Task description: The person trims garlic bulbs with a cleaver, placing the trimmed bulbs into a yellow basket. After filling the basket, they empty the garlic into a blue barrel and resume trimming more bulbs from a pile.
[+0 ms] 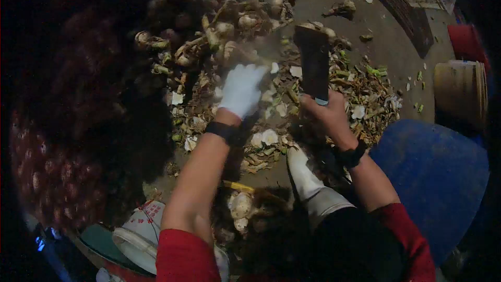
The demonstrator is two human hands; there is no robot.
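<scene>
My right hand (329,117) grips the handle of a cleaver (313,60), whose broad dark blade points away from me above the pile. My left hand (241,91), in a white glove, is over the heap to the left of the blade, apart from it. Its fingers look curled, but motion smears them, and what they hold is not clear. A brownish blur lies just beyond the fingertips. Around and beyond the glove lie pale bulbs (248,21) with stalks and roots on them. Cut stalks, husks and white slices (269,137) cover the ground below both hands.
A blue container (433,183) stands at right, with a tan bucket (459,91) and a red one (466,42) beyond. Red mesh sacks (52,177) line the left side. A white bucket (136,237) is at lower left. A white boot (308,177) stands by the scraps.
</scene>
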